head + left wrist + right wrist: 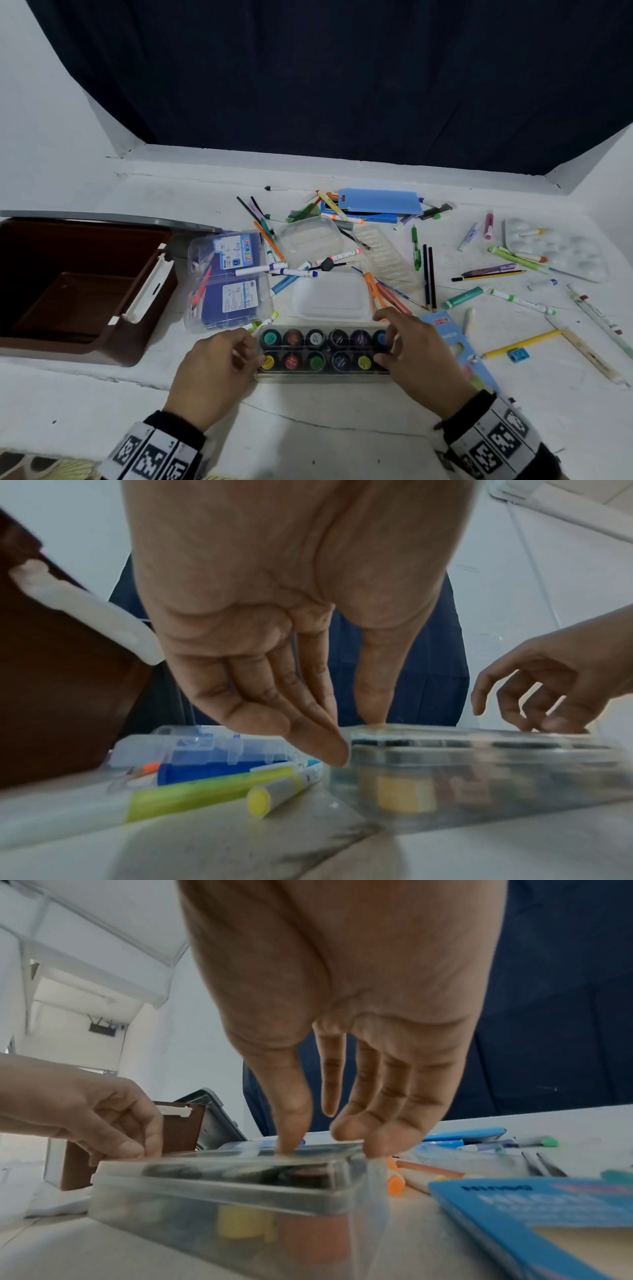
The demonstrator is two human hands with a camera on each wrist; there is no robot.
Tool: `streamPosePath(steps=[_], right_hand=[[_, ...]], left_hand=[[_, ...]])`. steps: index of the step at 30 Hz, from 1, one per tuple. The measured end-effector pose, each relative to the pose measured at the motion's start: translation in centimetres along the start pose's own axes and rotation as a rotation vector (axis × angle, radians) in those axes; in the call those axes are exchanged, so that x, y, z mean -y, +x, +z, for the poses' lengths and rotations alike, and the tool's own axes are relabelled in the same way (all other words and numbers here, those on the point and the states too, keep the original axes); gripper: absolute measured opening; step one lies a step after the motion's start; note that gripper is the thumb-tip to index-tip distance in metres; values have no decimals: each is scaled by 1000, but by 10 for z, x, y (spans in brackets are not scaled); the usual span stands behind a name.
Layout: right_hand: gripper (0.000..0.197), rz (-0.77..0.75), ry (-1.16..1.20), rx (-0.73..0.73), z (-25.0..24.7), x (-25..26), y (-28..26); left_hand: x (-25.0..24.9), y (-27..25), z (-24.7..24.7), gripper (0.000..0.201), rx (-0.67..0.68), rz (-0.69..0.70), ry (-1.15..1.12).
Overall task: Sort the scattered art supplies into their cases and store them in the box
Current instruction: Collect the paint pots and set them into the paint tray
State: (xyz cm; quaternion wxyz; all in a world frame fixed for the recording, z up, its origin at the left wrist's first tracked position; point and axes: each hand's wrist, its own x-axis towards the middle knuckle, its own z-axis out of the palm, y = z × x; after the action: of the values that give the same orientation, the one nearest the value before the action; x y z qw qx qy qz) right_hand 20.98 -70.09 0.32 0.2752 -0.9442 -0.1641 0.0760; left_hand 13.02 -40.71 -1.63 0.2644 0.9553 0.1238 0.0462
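Observation:
A clear paint case [325, 349] with two rows of colour pots lies at the near table edge. My left hand [251, 349] holds its left end: in the left wrist view the thumb tip sits on the lid and the fingers touch the corner of the paint case [479, 777]. My right hand [383, 339] holds the right end. In the right wrist view the right hand [329, 1148] has its thumb on the lid of the paint case [222, 1191] and fingers over the end edge. The brown storage box [102, 346] stands open at the left.
A clear marker case [227, 284] lies between box and paint case, with a yellow-green highlighter [205, 794] beside it. Behind are an empty white tray [330, 298], a blue case [380, 201], a white palette [555, 253] and several scattered pens. A blue pack [459, 346] lies under my right wrist.

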Motion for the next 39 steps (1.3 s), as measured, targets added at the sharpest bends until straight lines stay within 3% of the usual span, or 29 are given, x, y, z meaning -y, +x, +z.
streamPosePath(steps=[3,7,9,17,25,31,39], right_hand=[[58,-124,-65,79,-4,8,-1],[94,-208,-317,303,0,21,10],[100,-224,-430,348,5,22,19],[80,-226,-316,293,20,29,29],[86,-254,-52,-9,14,48,16],[88,-377,14,-91,12,87,31],[86,-511,141,-151,34,158,58]], left_hand=[[7,-3,1,24,66,4,-159],[18,-4,-2,30,150,8,-308],[22,-2,-2,31,187,20,-322],[30,-3,-10,50,256,33,-467],[22,1,-62,39,-138,255,-586],[20,-4,-98,18,-327,187,-784],[67,-6,-150,21,-526,146,-744]])
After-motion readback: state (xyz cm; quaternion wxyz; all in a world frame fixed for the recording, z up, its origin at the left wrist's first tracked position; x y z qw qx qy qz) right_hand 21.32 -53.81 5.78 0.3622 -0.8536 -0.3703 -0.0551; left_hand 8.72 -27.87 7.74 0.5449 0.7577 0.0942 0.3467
